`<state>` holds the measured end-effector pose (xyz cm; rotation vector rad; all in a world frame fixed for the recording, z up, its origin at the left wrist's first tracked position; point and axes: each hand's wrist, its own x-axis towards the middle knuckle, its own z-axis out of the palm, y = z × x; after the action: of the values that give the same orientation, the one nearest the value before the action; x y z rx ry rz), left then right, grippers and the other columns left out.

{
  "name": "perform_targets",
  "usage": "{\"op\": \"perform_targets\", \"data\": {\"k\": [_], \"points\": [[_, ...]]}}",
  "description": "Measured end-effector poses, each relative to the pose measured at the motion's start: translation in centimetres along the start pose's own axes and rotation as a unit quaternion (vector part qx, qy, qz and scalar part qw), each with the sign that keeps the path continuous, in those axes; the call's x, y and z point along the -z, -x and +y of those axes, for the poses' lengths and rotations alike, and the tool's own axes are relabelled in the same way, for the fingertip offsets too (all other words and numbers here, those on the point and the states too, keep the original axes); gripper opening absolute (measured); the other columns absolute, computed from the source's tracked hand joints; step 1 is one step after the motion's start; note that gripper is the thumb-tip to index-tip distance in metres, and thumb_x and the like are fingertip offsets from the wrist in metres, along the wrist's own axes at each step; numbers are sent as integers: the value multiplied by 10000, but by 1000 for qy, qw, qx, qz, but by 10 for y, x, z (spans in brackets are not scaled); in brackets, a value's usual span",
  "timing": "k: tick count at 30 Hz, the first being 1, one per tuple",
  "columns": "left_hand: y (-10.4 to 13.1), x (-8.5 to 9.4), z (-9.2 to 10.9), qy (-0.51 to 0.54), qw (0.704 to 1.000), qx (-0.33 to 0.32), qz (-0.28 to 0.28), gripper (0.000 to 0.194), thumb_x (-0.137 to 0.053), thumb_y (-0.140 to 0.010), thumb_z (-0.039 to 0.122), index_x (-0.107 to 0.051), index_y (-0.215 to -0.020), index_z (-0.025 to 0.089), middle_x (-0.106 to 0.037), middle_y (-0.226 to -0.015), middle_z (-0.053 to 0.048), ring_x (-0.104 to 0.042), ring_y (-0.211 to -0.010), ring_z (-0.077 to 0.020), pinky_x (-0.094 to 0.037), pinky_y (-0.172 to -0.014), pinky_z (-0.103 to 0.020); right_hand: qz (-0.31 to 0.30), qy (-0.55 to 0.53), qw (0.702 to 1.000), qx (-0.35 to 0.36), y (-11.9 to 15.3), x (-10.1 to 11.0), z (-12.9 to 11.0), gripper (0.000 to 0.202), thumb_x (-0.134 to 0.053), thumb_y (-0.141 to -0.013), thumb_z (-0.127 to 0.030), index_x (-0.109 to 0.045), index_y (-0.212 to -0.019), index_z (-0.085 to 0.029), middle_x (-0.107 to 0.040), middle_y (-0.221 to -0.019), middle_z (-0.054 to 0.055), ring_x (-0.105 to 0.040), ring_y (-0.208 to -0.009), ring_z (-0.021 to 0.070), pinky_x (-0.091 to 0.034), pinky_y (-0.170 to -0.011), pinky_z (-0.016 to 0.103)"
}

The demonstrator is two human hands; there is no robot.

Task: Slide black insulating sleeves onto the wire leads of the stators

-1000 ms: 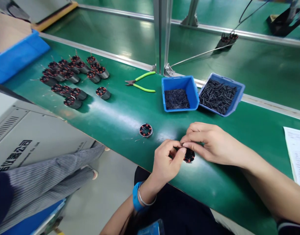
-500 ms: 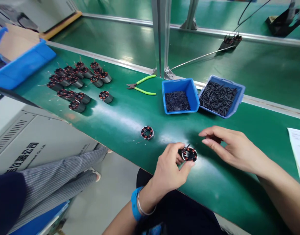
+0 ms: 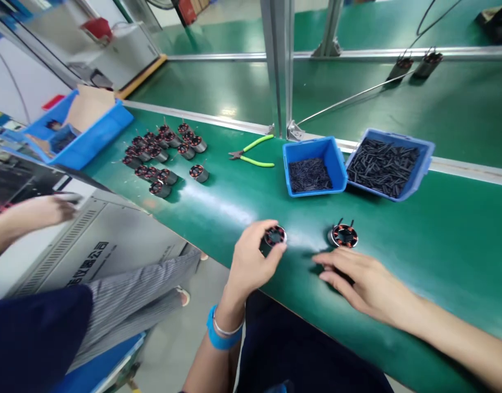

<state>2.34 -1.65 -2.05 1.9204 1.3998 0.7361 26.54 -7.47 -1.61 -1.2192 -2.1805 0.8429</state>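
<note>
My left hand (image 3: 254, 254) has its thumb and fingers around a motor stator (image 3: 275, 236), a short round metal ring with copper windings inside, at the table's near side. To the right, a second stator (image 3: 343, 236) stands upright on the green table, two black sleeved leads sticking up from it. Just in front of that one is my right hand (image 3: 353, 281), thumb and fingers apart and nothing visible between them. Behind the hands stand a blue bin (image 3: 340, 173) of thin black tubes and a paler blue bin (image 3: 425, 164) of thicker black tube pieces.
Green-handled cutters (image 3: 253, 152) lie left of the bins. Several more stators (image 3: 160, 153) stand grouped at the left. Beyond them is a blue crate (image 3: 107, 134) with cardboard. A metal frame post (image 3: 278, 71) rises behind. At the left, another person's hand (image 3: 41, 213) shows.
The stator with black leads has left my left hand and stands on the table to the right. My left hand has moved left onto the other stator. The view has shifted; another person's hand appears.
</note>
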Motion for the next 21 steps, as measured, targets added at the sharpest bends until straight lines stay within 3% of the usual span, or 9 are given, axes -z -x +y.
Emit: {"op": "perform_targets", "data": {"k": [3, 5, 7, 10, 12, 14, 16, 18, 21], "points": [[6, -13, 11, 114, 981, -66, -140, 582, -681, -811, 144, -504, -1359, 229, -603, -1331, -107, -602, -1211, -248, -516, -1048, -447, -41, -2, 997, -72, -6, 5, 1, 463, -562, -925, -176, -473, -1378, -140, -706, -846, 47, -668, -748, 185, -521, -722, 316], [9, -21, 16, 173, 967, -82, -170, 632, -688, -793, 116, -486, -1379, 239, -548, -1358, -118, -604, -1210, -248, -554, -1017, -421, -84, -21, 990, -110, -9, 8, -2, 534, -615, -867, -148, -470, -1380, -157, -694, -796, 17, -656, -700, 180, -492, -683, 296], [11, -29, 16, 206, 965, -85, -140, 532, -673, -810, 118, -546, -1312, 242, -537, -1309, -108, -632, -1153, -236, -587, -972, -394, -89, -34, 985, -144, -11, 8, -4, 501, -646, -837, -143, -519, -1320, -179, -693, -789, 8, -655, -705, 178, -470, -680, 284], [14, -38, 10, 210, 976, -66, 8, 351, -644, -866, 180, -603, -1211, 231, -531, -1268, -96, -636, -1139, -226, -594, -959, -388, -65, -56, 978, -190, -11, 4, -6, 386, -624, -832, -123, -557, -1209, -167, -676, -746, -2, -641, -672, 166, -448, -642, 262], [17, -40, 5, 175, 980, -4, 94, 426, -696, -853, 269, -576, -1258, 217, -539, -1274, -110, -625, -1167, -246, -588, -969, -411, -58, -66, 973, -214, -9, 0, -6, 351, -596, -822, -105, -552, -1167, -157, -666, -722, -6, -632, -644, 162, -434, -605, 250], [19, -39, 0, 100, 991, 65, 59, 461, -725, -830, 399, -628, -1229, 191, -603, -1208, -125, -669, -1062, -264, -623, -873, -416, -52, -70, 970, -226, -8, -2, -8, 403, -604, -801, -115, -534, -1194, -163, -668, -725, -8, -642, -659, 170, -431, -591, 243], [18, -37, -4, 58, 996, 55, -42, 385, -669, -846, 502, -741, -1061, 191, -663, -1165, -127, -699, -996, -279, -635, -824, -418, -44, -71, 969, -232, -7, -3, -12, 461, -642, -774, -157, -531, -1221, -178, -682, -761, 1, -660, -703, 182, -439, -594, 239], [13, -40, -7, 53, 994, 29, -97, 386, -645, -847, 538, -783, -987, 206, -711, -1124, -112, -718, -978, -282, -638, -817, -395, -38, -64, 969, -237, -8, -2, -15, 458, -672, -759, -221, -554, -1200, -187, -698, -812, 18, -673, -735, 192, -446, -591, 235], [3, -54, -15, 79, 995, 4, -61, 388, -678, -798, 571, -802, -940, 232, -764, -1037, -78, -743, -898, -276, -650, -752, -366, -39, -41, 968, -244, -10, -1, -14, 405, -677, -784, -340, -585, -1152, -195, -705, -846, 25, -683, -764, 200, -450, -590, 227]]}}
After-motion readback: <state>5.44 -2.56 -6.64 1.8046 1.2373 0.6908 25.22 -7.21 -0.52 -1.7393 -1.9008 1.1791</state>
